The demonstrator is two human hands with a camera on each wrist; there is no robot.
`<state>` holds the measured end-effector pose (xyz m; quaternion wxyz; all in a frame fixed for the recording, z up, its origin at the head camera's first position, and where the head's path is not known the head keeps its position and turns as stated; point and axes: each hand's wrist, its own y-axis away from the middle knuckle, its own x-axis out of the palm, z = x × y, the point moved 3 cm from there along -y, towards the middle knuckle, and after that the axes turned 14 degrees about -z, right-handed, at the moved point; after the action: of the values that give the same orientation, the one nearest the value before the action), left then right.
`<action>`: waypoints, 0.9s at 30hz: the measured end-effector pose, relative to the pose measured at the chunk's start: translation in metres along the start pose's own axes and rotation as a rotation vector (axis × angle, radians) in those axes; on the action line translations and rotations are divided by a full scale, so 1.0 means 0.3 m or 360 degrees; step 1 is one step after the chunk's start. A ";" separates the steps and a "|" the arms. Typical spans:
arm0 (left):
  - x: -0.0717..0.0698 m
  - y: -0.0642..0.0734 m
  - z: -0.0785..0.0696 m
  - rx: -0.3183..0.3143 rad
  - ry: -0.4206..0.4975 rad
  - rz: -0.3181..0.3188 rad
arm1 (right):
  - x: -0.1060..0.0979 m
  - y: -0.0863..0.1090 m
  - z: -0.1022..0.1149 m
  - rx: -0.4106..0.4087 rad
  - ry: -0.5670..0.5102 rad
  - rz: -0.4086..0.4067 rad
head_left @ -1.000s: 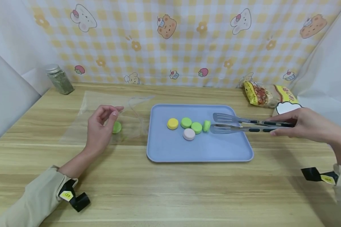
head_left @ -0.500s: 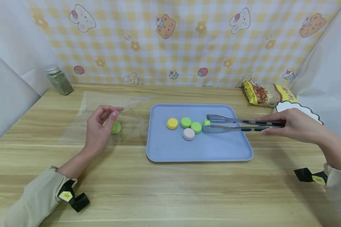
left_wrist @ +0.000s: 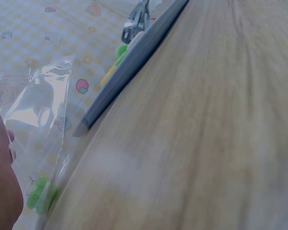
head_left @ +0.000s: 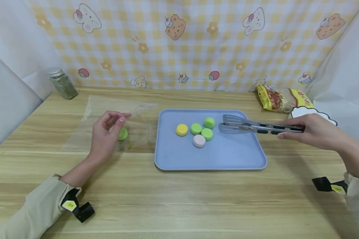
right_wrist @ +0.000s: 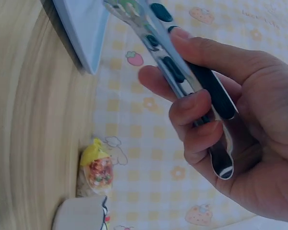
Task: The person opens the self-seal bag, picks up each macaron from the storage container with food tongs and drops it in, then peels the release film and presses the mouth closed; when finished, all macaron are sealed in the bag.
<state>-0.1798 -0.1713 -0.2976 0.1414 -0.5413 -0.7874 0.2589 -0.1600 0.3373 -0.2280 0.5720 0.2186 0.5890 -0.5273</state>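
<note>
My right hand (head_left: 320, 134) grips metal serving tongs (head_left: 236, 124), the slotted ends squeezed together over the right part of a blue tray (head_left: 179, 159). Left of the tongs' tips, and apart from them, a tilted green macaron (head_left: 209, 122) rests on the tray. Close to it lie two more green macarons (head_left: 207, 134), a pale pink macaron (head_left: 199, 141) and a yellow macaron (head_left: 181, 129). My left hand (head_left: 106, 134) pinches the raised edge of a clear plastic bag (left_wrist: 43, 100). Inside the bag sits a green macaron (left_wrist: 41, 194), partly hidden by the hand in the head view.
A glass jar of dried green herbs (head_left: 62, 83) leans at the back left. At the back right lie a yellow food packet (head_left: 282, 99) and a white scallop-edged object (head_left: 308, 113), partly behind my right hand. A checked cloth (head_left: 155, 33) hangs behind the wooden table (head_left: 179, 205).
The tongs went left onto the rightmost green macaron, then squeezed together and drew slightly back right. That macaron shifted up and left and now lies tilted. My left hand kept its place.
</note>
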 end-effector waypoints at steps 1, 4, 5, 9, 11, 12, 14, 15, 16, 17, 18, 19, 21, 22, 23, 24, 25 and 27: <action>0.000 0.000 0.000 -0.0002 0.0001 -0.0001 | 0.003 -0.004 0.005 0.0022 -0.0007 -0.0010; -0.001 0.000 0.000 -0.0009 -0.0002 -0.0005 | 0.020 -0.022 0.026 0.0014 -0.0051 -0.0057; -0.002 0.000 0.000 -0.0010 -0.0006 -0.0006 | 0.028 -0.029 0.035 -0.0010 -0.0068 -0.0066; -0.004 0.001 0.001 -0.0018 -0.0003 -0.0006 | 0.072 -0.061 0.071 -0.0049 -0.0131 -0.0071; -0.005 0.002 0.002 -0.0025 0.0003 -0.0008 | 0.096 -0.079 0.088 -0.0074 -0.0151 -0.0065; -0.006 0.003 0.002 -0.0030 0.0005 -0.0009 | 0.107 -0.087 0.095 -0.0085 -0.0161 -0.0058; -0.006 0.005 0.003 -0.0038 0.0007 -0.0012 | 0.124 -0.099 0.103 -0.0122 -0.0168 -0.0056; -0.006 0.006 0.004 -0.0043 0.0008 -0.0013 | 0.128 -0.102 0.105 -0.0148 -0.0177 -0.0063; -0.006 0.006 0.004 -0.0047 0.0007 -0.0013 | 0.129 -0.103 0.107 -0.0166 -0.0185 -0.0075; -0.005 0.005 0.004 -0.0051 0.0002 -0.0013 | 0.127 -0.102 0.108 -0.0176 -0.0192 -0.0095; -0.004 0.004 0.004 -0.0054 -0.0001 -0.0012 | 0.122 -0.101 0.109 -0.0179 -0.0204 -0.0112; -0.004 0.003 0.004 -0.0057 -0.0005 -0.0012 | 0.116 -0.099 0.109 -0.0173 -0.0220 -0.0133; -0.002 0.000 0.003 -0.0063 -0.0013 -0.0013 | 0.104 -0.096 0.111 -0.0162 -0.0240 -0.0168; -0.002 0.000 0.003 -0.0064 -0.0015 -0.0014 | 0.098 -0.095 0.110 -0.0136 -0.0248 -0.0178; -0.001 -0.001 0.002 -0.0066 -0.0017 -0.0015 | 0.093 -0.094 0.111 -0.0109 -0.0253 -0.0186; -0.001 -0.001 0.002 -0.0066 -0.0017 -0.0016 | 0.089 -0.094 0.112 -0.0083 -0.0257 -0.0192; -0.001 -0.001 0.001 -0.0064 -0.0017 -0.0017 | 0.085 -0.094 0.114 -0.0060 -0.0264 -0.0199; 0.000 -0.002 0.000 -0.0061 -0.0013 -0.0017 | 0.080 -0.094 0.123 -0.0038 -0.0271 -0.0216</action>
<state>-0.1803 -0.1715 -0.2974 0.1290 -0.5386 -0.7957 0.2451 -0.1739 0.2869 -0.2313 0.5856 0.1257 0.5579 -0.5744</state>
